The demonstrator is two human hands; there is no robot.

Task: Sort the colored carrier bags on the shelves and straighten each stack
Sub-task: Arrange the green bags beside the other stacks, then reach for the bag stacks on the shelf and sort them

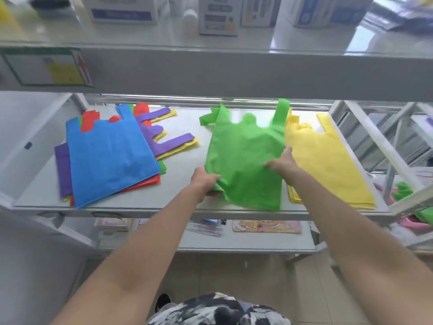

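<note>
A green carrier bag [246, 148] lies in the middle of the white shelf [182, 141], its handles pointing to the back. My left hand [205, 180] grips its lower left edge. My right hand [282, 161] holds its right side, thumb on top. Just to the right lies a stack of yellow bags [328, 160], touching the green one. At the left sits a mixed pile with a blue bag [110, 156] on top and red [140, 184], purple [164, 141], yellow and green bags fanned out under it.
An upper shelf [234, 73] with boxes overhangs the bags. A lower shelf [234, 240] holds flat packets. At the right a white rack frame [384, 146] stands beside more green and pink bags [407, 202]. A label [46, 66] hangs at the upper left.
</note>
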